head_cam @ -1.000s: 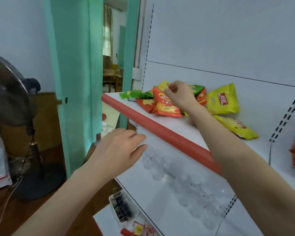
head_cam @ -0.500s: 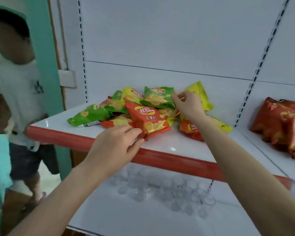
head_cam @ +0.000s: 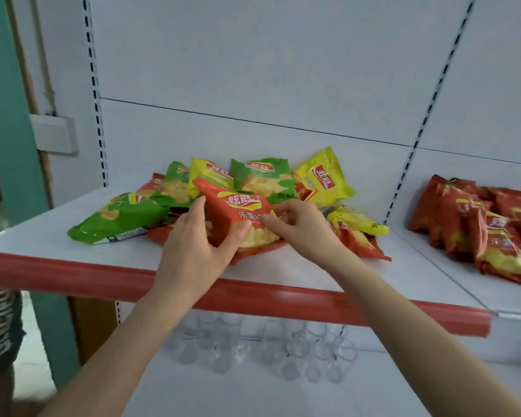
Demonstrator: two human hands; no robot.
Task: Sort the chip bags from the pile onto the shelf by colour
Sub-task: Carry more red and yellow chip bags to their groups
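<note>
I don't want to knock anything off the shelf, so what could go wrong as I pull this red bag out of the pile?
The red bag, gripped by both the left hand and right hand, overlaps its neighbours, so lifting it may drag them along. The green bag lies closest to the shelf's red front edge and could slide off.

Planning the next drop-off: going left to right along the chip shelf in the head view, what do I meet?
Green chip bag lying flat → left hand → red chip bag held by both hands → right hand → upright yellow chip bag → sorted red bags.
</note>
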